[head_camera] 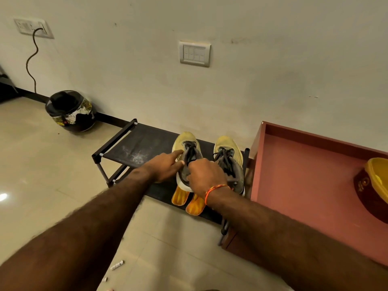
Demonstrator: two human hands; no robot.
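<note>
The sneaker (192, 153) you're working on has a yellow toe, a grey tongue and collar, dark laces (189, 151) and a white sole edge at the heel. It stands upright on the black top shelf of the shoe rack (134, 148), toe toward the wall and heel toward you, just left of the matching sneaker (227, 156) and apart from it. Your left hand (165, 166) lays a straight forefinger along its left side. Your right hand (206, 175) curls over the collar and pinches the laces.
</note>
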